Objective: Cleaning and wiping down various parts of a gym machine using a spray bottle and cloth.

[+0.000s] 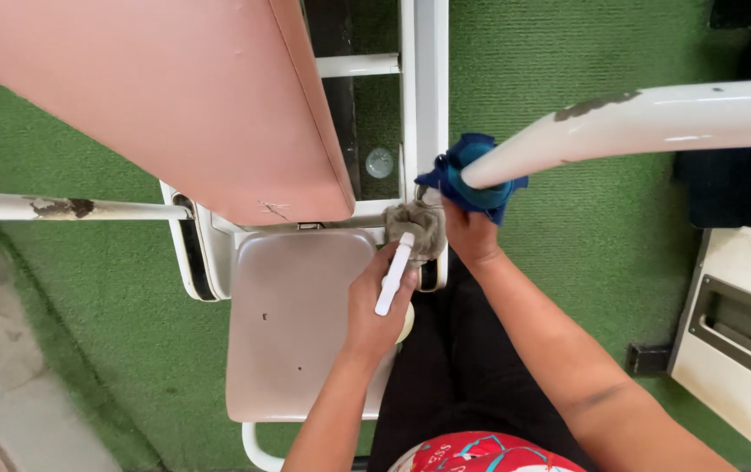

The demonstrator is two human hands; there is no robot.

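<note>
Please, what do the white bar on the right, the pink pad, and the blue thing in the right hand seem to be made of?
The white bar looks like painted metal tube: glossy, with a dark chipped patch. The pink pad appears to be vinyl-covered cushion: smooth, faintly shiny, with small cracks near its lower edge. The blue thing held by the right hand seems soft cloth, crumpled around the bar's end.

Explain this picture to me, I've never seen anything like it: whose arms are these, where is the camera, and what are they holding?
The camera sits on a person's head and looks straight down, so both arms are that person's own. The left hand grips a small white spray bottle beside a grey rag. The right hand presses a blue cloth around a white metal bar with chipped paint. Below are a pale seat pad and a pink back pad of an exercise machine on green turf.
</note>
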